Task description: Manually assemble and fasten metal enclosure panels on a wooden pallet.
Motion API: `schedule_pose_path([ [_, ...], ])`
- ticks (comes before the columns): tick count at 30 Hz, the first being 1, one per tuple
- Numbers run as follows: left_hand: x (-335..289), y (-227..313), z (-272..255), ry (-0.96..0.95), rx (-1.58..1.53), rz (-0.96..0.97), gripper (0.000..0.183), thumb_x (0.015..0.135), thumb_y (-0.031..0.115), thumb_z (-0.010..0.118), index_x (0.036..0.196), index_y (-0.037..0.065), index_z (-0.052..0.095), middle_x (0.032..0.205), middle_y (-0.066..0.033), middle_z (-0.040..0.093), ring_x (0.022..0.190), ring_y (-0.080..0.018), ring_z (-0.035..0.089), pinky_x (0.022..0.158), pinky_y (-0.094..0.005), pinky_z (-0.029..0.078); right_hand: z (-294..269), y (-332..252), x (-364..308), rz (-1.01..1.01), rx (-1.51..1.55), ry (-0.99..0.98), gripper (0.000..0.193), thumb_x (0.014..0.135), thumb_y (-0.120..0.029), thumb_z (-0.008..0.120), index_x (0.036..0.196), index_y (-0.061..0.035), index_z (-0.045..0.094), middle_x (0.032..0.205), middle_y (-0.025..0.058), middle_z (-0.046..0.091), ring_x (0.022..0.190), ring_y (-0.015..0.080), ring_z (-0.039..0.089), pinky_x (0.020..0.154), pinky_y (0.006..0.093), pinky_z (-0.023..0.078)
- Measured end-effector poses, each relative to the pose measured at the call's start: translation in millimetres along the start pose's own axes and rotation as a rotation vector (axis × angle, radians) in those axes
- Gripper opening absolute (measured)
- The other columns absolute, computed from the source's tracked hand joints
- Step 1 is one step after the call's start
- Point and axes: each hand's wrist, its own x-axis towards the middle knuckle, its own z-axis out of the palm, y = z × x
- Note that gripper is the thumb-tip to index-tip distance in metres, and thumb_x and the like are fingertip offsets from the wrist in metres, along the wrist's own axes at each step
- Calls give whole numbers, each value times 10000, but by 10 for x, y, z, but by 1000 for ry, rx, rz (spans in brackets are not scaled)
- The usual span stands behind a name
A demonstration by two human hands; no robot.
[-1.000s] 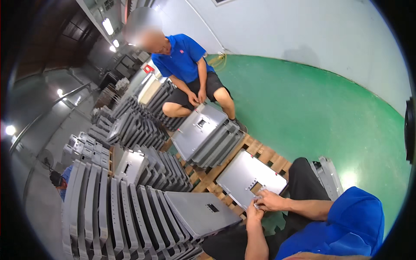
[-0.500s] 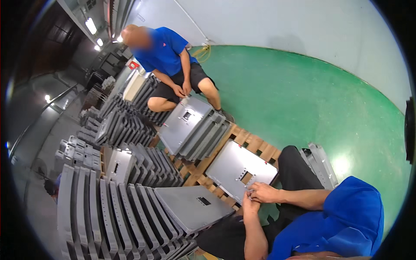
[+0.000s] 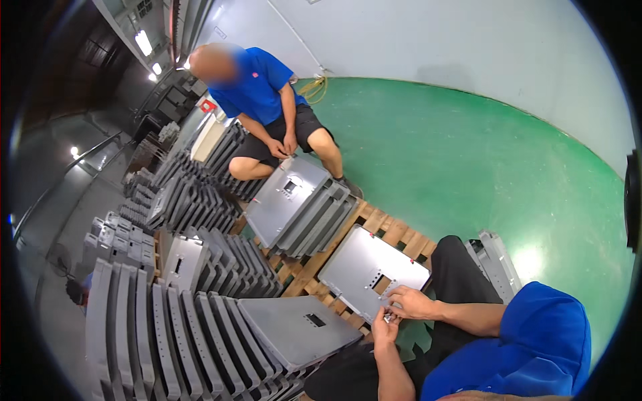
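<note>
A grey metal panel [image 3: 354, 267] with a rectangular cut-out and small holes lies flat on a wooden pallet in front of me. At its near corner my two hands come together. My left hand [image 3: 385, 330] is closed around a small shiny metal part [image 3: 388, 318], too small to name more exactly. Against it, my right hand [image 3: 412, 303] has its fingers bent and drawn together over the panel's edge. What those right fingers grip, if anything, is hidden.
Stacked grey panels [image 3: 294, 327] stand close on my left, with more rows behind. Across the pallet [image 3: 394, 230], a co-worker in a blue shirt [image 3: 257, 87] sits handling a panel stack [image 3: 281, 207]. More grey parts [image 3: 495, 260] rest on the green floor beside my right knee.
The whole view has shifted slightly, moving things down. My hands stay together at the panel's near corner, and the small metal part shows more clearly between them.
</note>
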Motion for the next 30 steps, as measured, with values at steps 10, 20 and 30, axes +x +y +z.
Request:
schedule_pose_path([
  [10,-144,62,100,-9,78,45,131,895,135,625,874,23,559,765,-51,535,586,-127,478,475,-235,346,125,82,5,43,76,-83,246,851,-214,610,939,14,642,1002,164,649,872,351,638,808,408,518],
  [20,84,-39,-69,-40,-74,-2,134,918,153,562,882,25,549,768,-52,545,610,-130,507,472,-244,387,148,90,38,141,187,-78,224,859,-196,617,956,3,657,943,179,651,822,371,634,750,423,512],
  [30,376,-184,-259,-149,-232,-82,151,920,156,497,854,26,534,725,-57,530,595,-160,468,490,-278,340,291,253,76,236,277,-78,222,841,-177,624,956,3,685,914,196,666,829,346,653,758,391,520],
])
